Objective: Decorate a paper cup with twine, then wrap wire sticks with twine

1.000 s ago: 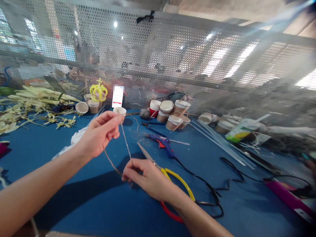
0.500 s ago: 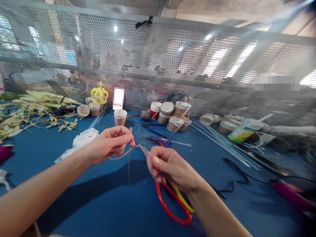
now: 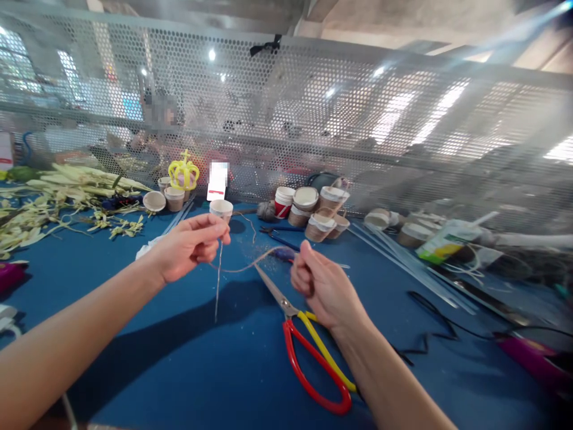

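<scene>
A thin length of brown twine sags between my two hands. My left hand pinches one part of it, and a loose end hangs straight down below those fingers. The other side is gripped by my right hand, thumb pressed on curled fingers. Beneath my right hand lies a pair of scissors with one red and one yellow handle, the blades toward the far left. Just beyond my left hand stands a small twine-wrapped cup, its lower part partly hidden.
On the blue table, several wrapped cups stand at the back beside a grey yarn ball. Pale dried husks and a yellow crown are at left. Clear sticks and a black cord lie right.
My hands have moved apart, the left leftward and the right to the right and slightly up. The twine spans a wider gap, and more of the scissors shows.
</scene>
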A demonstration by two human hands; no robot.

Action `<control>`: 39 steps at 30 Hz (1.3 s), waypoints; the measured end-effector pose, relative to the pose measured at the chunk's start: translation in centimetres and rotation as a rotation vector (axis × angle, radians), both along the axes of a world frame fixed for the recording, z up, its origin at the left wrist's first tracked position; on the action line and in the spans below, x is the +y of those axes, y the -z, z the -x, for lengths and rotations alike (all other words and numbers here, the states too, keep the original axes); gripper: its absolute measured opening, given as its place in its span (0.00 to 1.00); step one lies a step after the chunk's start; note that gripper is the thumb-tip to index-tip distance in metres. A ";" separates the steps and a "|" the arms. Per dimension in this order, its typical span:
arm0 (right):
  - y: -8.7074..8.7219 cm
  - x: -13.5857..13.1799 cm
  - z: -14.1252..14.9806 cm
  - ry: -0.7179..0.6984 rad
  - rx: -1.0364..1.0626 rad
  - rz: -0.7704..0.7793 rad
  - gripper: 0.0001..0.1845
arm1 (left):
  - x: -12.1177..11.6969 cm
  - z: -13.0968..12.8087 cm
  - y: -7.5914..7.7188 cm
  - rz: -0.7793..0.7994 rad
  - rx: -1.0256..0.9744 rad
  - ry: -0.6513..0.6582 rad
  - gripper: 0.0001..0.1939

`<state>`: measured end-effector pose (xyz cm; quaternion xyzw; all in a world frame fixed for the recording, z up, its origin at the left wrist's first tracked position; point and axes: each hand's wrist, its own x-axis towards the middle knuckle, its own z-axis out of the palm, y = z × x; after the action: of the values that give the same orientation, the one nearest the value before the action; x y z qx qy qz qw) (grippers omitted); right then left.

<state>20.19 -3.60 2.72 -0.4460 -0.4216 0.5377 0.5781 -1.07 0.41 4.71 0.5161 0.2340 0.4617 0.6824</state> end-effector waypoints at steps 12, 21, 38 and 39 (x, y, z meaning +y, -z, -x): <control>-0.7 -1.0 0.5 -0.020 -0.041 -0.136 0.13 | -2.6 2.4 -3.5 -0.065 0.272 0.349 0.06; 1.0 -2.1 3.0 -0.322 -0.186 -0.225 0.05 | -2.4 -2.2 1.3 0.248 0.329 0.403 0.07; 1.0 -1.8 2.6 -0.277 -0.366 -0.145 0.07 | -2.3 -2.0 0.9 -0.130 0.657 0.148 0.06; 1.0 -1.8 2.6 -0.272 -0.386 -0.146 0.07 | -2.3 -2.0 1.0 -0.151 0.662 0.131 0.06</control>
<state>17.60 -5.35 1.71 -0.4365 -0.6181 0.4834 0.4401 0.97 -1.88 3.73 0.7010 0.3741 0.2403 0.5576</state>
